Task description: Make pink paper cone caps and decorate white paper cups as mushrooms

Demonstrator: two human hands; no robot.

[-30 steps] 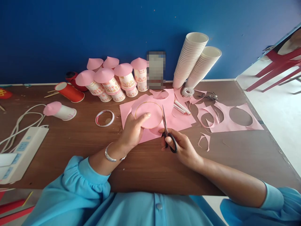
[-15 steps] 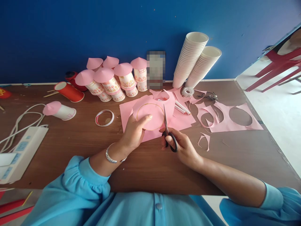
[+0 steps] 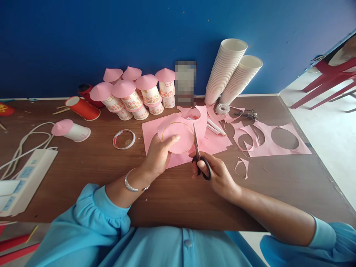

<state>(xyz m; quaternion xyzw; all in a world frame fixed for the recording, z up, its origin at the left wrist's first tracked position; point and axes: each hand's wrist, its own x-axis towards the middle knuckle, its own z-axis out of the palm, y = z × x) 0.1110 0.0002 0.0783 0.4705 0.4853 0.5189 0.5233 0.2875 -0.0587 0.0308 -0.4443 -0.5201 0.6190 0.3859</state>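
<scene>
At a cluttered worktop (image 3: 83, 163), the left hand (image 3: 159, 154) pinches a pink paper sheet (image 3: 178, 135) lifted just above it while the right hand (image 3: 215, 174), fingers closed through scissors (image 3: 199, 155), cuts along a pencilled circle, likely needing the sheet turned to continue the curve.

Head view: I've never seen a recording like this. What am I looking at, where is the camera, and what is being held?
There is no machine here. The camera sits on a person's head and looks down at their own two hands over a brown table. The left hand holds a pink sheet with a circle drawn on it. The right hand holds scissors, blades at the circle's edge. On the table lie pink scraps, tape rolls, cups with pink cone tops, two stacks of white cups and a power strip.
</scene>
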